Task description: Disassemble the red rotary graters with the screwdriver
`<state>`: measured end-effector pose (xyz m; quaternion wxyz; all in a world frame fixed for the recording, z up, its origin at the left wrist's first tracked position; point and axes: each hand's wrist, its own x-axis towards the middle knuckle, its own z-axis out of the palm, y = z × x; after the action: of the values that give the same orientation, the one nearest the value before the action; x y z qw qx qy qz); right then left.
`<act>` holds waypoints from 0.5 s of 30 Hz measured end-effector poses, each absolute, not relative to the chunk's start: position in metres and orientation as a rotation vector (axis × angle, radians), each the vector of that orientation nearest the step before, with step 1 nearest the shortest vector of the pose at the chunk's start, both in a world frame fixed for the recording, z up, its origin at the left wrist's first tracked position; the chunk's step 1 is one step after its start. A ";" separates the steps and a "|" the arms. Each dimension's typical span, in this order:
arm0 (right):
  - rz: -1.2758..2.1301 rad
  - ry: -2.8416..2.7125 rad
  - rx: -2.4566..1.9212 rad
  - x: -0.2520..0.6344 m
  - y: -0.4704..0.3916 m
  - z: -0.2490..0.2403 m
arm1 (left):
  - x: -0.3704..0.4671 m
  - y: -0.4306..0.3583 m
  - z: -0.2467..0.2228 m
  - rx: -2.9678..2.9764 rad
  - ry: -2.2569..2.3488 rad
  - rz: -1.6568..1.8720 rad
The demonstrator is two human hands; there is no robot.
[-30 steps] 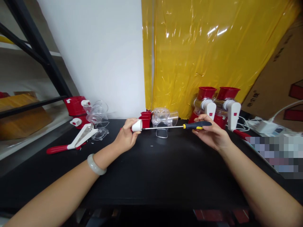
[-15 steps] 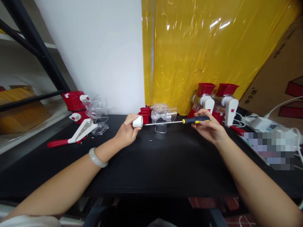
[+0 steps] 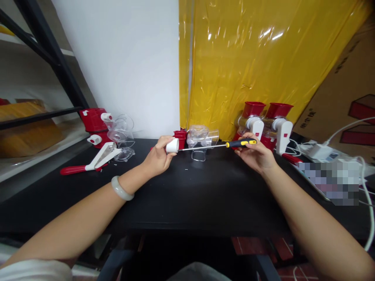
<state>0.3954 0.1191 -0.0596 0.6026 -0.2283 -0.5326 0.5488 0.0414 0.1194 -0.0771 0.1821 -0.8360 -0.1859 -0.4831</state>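
Note:
My left hand (image 3: 160,157) is closed around a short white plastic cylinder (image 3: 172,145), its open end turned to the right. My right hand (image 3: 256,153) grips a screwdriver (image 3: 240,143) by its black and yellow handle. The steel shaft runs level to the left, and its tip reaches the mouth of the white cylinder; whether it touches inside is hidden. Both hands are raised above the black table (image 3: 199,203). Behind them stand red plastic hoppers (image 3: 179,136) and a clear plastic housing (image 3: 202,136).
On the left are red base parts (image 3: 94,120), clear plastic parts (image 3: 120,130) and a white crank with a red handle (image 3: 99,158). Two assembled red-and-white rotary graters (image 3: 279,113) stand at the right. Beyond them lie a blurred-out device (image 3: 328,181), white cables and a cardboard box (image 3: 334,97).
The view has shifted slightly. Both hands keep their hold, and the screwdriver handle has turned a little, showing more yellow.

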 end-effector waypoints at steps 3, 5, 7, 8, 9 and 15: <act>1.195 -1.259 -0.598 0.395 0.123 -0.060 | 0.042 0.119 -0.079 -2.372 -0.517 -1.373; 1.157 -1.281 -0.662 0.395 0.127 -0.063 | 0.041 0.119 -0.080 -2.379 -0.513 -1.377; 1.125 -1.275 -0.693 0.394 0.129 -0.065 | 0.040 0.120 -0.081 -2.387 -0.519 -1.371; 1.128 -1.255 -0.682 0.394 0.129 -0.065 | 0.040 0.120 -0.081 -2.389 -0.522 -1.363; 1.149 -1.233 -0.655 0.394 0.128 -0.065 | 0.039 0.120 -0.081 -2.392 -0.524 -1.351; 1.267 -1.213 -0.518 0.396 0.122 -0.060 | 0.040 0.120 -0.080 -2.397 -0.516 -1.320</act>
<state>0.3960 0.1217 -0.0604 0.6101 -0.2246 -0.5253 0.5490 0.0403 0.1196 -0.0796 0.1775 -0.8471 -0.1825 -0.4666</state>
